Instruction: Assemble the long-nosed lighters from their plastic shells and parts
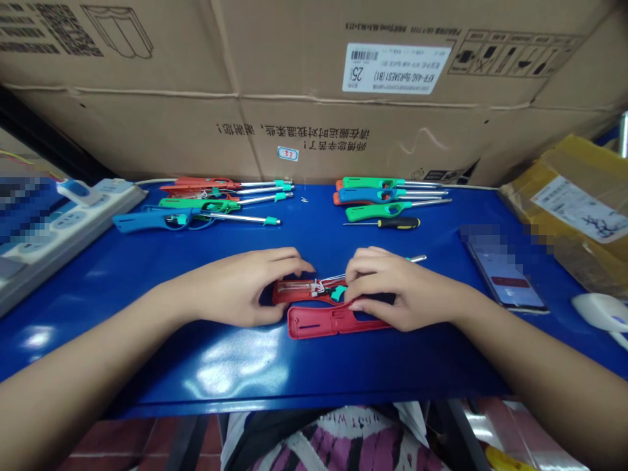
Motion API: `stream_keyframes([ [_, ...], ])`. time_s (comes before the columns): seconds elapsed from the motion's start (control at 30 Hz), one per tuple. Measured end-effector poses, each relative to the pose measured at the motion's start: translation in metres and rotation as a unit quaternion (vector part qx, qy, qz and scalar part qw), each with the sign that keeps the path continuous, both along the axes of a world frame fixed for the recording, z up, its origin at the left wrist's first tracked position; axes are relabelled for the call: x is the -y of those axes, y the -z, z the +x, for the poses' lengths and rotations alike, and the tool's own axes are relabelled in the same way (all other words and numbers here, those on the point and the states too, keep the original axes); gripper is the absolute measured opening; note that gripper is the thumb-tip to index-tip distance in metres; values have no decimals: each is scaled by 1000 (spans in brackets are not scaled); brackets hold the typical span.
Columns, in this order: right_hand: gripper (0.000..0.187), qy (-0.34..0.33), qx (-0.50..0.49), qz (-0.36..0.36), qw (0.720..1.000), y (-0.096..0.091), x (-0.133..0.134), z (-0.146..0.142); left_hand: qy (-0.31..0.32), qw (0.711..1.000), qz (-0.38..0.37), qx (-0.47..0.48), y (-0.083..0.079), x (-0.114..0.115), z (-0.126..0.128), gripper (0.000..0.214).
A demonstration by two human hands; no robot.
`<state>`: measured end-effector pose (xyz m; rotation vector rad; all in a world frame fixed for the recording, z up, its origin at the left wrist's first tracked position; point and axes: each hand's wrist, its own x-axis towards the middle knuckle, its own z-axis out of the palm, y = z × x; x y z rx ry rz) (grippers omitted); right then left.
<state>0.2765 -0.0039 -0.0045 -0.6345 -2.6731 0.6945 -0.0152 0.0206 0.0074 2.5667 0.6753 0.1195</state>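
An opened red gas lighter [294,289] lies on the blue table, its clear fuel tank, white wires and green trigger exposed. Around the handle end of it curl the fingers and thumb of my left hand [245,284]. My right hand [400,288] has its fingers closed over the trigger and barrel area, hiding much of that part. The metal tip [418,258] shows beyond its knuckles. Directly in front, nearer to me, rests the loose red shell half [314,322], inner side up, its right end under my right hand.
Several lighters with loose parts [220,203] lie back left; assembled lighters [377,196] and a screwdriver [400,223] lie back right. A power strip [73,222] borders the left. On the right are a phone [505,271], mouse [601,311] and taped box [574,203]. Cardboard [294,65] stands behind.
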Motion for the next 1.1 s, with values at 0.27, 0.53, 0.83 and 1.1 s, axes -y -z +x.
stream_keyframes([
  [0.27, 13, 57, 45, 57, 996, 2, 4, -8, -27, 998, 13, 62, 11, -7, 3, 36],
  [0.53, 13, 173, 96, 62, 978, 12, -9, 1, -110, 989, -7, 95, 20, -2, 11, 17],
  [0.83, 6, 171, 66, 78, 980, 15, -12, 0, -101, 989, 16, 103, 24, -1, 13, 17],
  [1.1, 6, 151, 27, 91, 984, 8, -9, -3, -110, 986, 58, 111, 27, -3, 15, 17],
])
